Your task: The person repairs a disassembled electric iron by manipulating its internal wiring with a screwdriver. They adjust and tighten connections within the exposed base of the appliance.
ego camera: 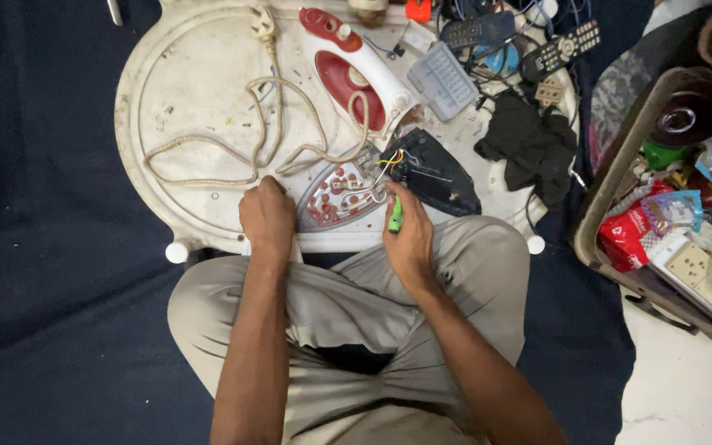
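White tray (208, 49): hands (267, 216) (407, 235) at iron soleplate (339, 194); red packet (626, 235) rightward.

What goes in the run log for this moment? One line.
left hand: steadies iron soleplate | right hand: green screwdriver at soleplate

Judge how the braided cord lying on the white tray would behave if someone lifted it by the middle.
The braided cord would probably droop: it lies in loose loops. Its plug end would likely drag and swing. Its other end runs to the opened iron, so that may tug.
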